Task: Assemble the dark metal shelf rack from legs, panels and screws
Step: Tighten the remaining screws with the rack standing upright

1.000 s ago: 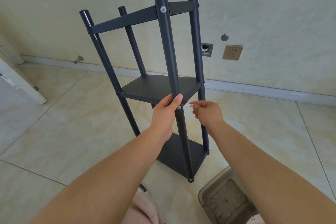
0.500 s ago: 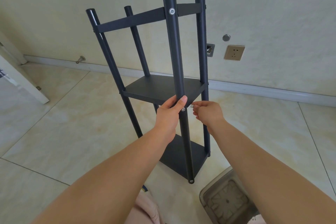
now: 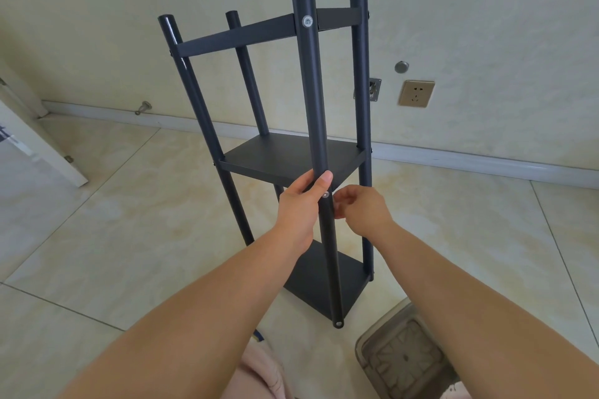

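Left hand (image 3: 299, 201) grips front leg (image 3: 308, 91); right hand (image 3: 363, 209) (curled) pinches something unclear.

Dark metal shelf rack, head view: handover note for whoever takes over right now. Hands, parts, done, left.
Left hand: grips the near front leg of the dark metal shelf rack at middle-shelf height.
Right hand: fingers curled beside the small silver screw in that leg; whether it holds a tool cannot be told.
Rack: upright on the tiled floor, four legs, three panels in place.
Done: silver top screw seated.
Left: probably finish tightening the middle screw, then check the other joints.
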